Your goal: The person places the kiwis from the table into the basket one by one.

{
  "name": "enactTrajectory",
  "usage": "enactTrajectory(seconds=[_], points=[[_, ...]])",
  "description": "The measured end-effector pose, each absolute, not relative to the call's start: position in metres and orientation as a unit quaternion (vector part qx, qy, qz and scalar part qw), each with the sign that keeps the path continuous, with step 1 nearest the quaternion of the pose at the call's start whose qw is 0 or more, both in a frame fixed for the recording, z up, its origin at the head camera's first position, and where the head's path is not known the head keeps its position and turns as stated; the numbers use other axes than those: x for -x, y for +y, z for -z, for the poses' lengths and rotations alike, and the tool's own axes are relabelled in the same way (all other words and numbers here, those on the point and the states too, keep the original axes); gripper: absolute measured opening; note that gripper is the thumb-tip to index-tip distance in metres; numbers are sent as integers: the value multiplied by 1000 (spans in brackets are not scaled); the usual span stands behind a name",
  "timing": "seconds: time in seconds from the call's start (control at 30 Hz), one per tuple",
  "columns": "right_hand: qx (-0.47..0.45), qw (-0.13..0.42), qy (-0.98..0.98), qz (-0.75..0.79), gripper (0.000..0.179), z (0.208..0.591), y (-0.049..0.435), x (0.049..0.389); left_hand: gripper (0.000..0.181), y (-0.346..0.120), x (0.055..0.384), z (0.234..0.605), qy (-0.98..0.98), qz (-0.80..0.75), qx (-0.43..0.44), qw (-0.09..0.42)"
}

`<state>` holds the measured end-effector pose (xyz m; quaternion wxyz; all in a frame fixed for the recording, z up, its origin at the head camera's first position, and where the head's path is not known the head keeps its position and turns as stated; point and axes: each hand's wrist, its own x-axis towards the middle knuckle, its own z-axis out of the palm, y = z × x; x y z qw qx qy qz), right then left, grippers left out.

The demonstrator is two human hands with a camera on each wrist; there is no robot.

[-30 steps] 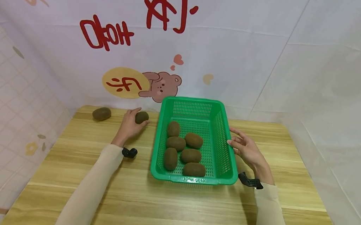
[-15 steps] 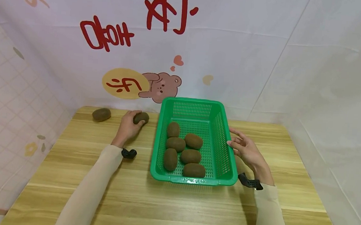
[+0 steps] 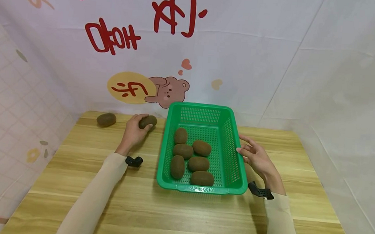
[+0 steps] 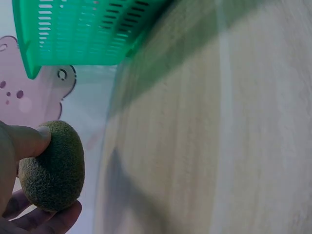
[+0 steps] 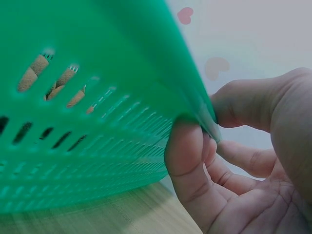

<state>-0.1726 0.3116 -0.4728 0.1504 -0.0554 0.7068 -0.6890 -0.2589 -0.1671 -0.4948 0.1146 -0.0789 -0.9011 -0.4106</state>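
Observation:
My left hand (image 3: 135, 132) pinches a brown fuzzy kiwi (image 3: 148, 122) between thumb and fingers, left of the basket. In the left wrist view the thumb lies on one side of that kiwi (image 4: 54, 168) and the fingertips curl under the other. My right hand (image 3: 256, 156) grips the right rim of a green plastic basket (image 3: 201, 189). The right wrist view has the thumb on one side of the basket's rim (image 5: 197, 92) and the fingers on the other. Several kiwis (image 3: 198, 164) lie inside the basket, mostly toward its left and near side.
Another kiwi (image 3: 106, 120) rests at the table's back left corner. The wooden table (image 3: 173, 218) meets a white cloth backdrop (image 3: 243, 73) with red lettering and a printed bear. A tiled-pattern cloth (image 3: 8, 125) hangs on the left.
My left fingers and thumb have closed on the kiwi, which has since shifted slightly up and to the right. My right hand has stayed at the basket's rim.

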Motion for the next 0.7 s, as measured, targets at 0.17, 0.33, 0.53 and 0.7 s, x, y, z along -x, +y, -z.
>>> enactTrajectory(seconds=[0.17, 0.33, 0.53, 0.7], points=[[54, 151, 707, 689, 73, 473, 311, 172, 46, -163, 258, 486, -896, 414, 92, 131], [53, 149, 708, 689, 73, 471, 310, 171, 46, -158, 258, 478, -891, 417, 105, 144], [54, 150, 706, 690, 73, 469, 309, 171, 47, -153, 257, 467, -883, 426, 122, 154], [54, 150, 703, 694, 73, 470, 309, 171, 47, -147, 255, 458, -878, 433, 129, 158]])
